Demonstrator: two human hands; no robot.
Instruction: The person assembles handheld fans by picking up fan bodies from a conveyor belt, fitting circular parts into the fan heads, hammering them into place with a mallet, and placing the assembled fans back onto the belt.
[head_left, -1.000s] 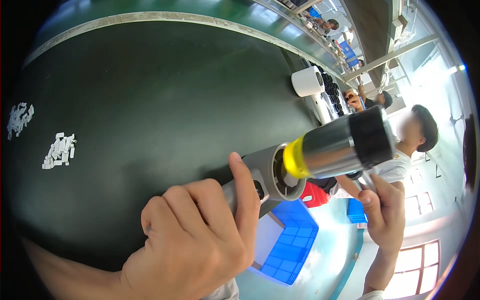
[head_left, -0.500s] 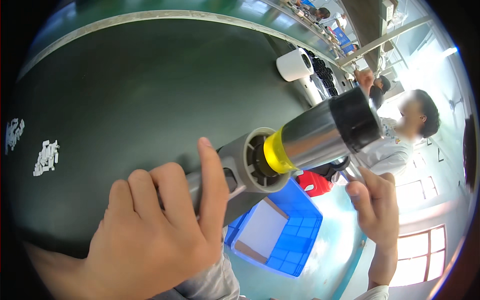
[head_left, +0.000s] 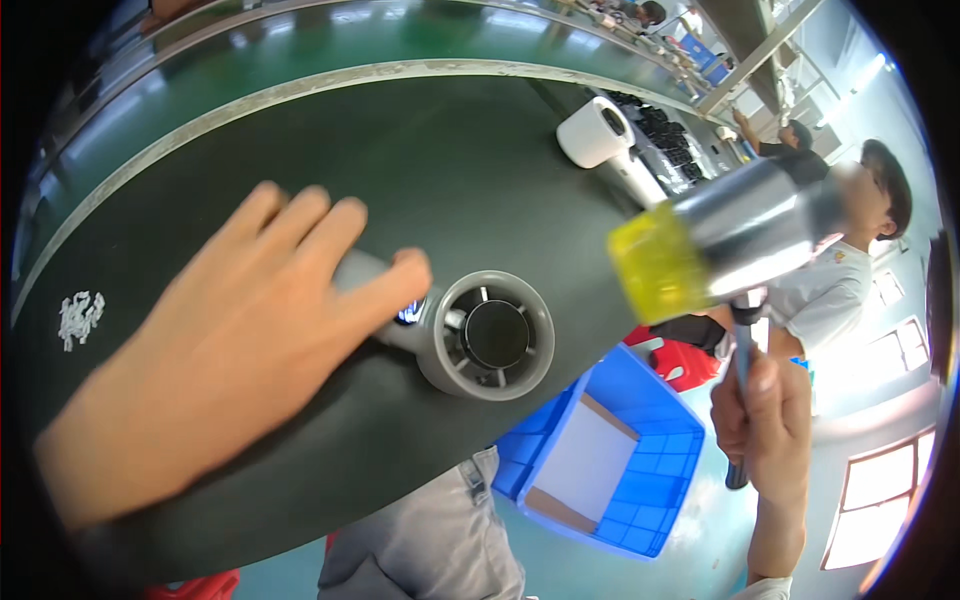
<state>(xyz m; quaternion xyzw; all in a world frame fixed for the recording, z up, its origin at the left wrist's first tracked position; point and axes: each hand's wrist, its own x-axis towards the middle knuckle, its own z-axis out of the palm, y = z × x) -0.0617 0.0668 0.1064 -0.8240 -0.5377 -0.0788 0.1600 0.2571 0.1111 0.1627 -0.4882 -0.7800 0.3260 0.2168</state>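
Note:
A grey hair dryer (head_left: 490,290) rests on the dark table, the open round end of its barrel facing up. Inside the barrel, thin ribs surround a black hub. My left hand (head_left: 260,320) is closed around its handle, which is mostly hidden under my fingers. On the right, my right hand (head_left: 765,420) grips the shaft of a mallet (head_left: 745,235), raised clear of the hair dryer. The mallet head is shiny metal with a yellow face pointing left toward the hair dryer; its far end is blurred.
A white hair dryer (head_left: 595,135) lies farther back, near a heap of black parts (head_left: 670,135). Small white pieces (head_left: 80,318) sit on the dark table (head_left: 250,140) at left. Below the table edge stand a blue crate (head_left: 690,450) and a red stool (head_left: 685,365). A co-worker (head_left: 825,285) is at right.
The mallet has come away from the barrel's hub and moved up and right. My left hand and the grey hair dryer appear higher in view, and the barrel opening now faces up.

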